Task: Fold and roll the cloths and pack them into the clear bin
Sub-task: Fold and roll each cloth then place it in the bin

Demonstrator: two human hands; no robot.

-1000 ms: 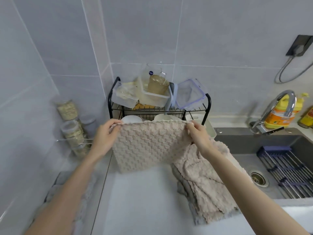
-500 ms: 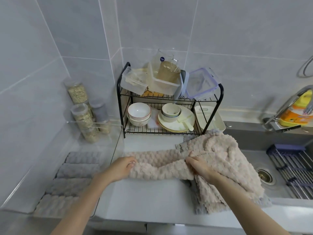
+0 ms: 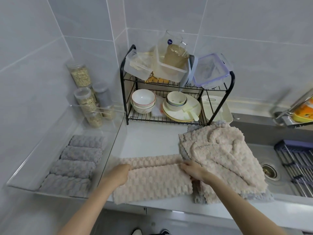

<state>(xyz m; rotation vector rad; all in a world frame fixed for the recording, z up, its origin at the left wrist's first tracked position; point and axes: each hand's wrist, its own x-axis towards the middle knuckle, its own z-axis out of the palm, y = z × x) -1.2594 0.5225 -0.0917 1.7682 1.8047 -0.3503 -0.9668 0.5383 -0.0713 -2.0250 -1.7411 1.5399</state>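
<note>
Beige cloth (image 3: 152, 182), we judge, is soft, light, floppy: our left hand (image 3: 121, 173) pinches its nine o'clock end, right hand (image 3: 194, 170) its three o'clock end.

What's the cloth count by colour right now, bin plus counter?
Grey rolls in the clear bin: 4
Beige cloth, part folded on the counter, held by left hand and right hand: 1
Beige pile at right: layers overlap, cannot count
Total countable: 5
</note>
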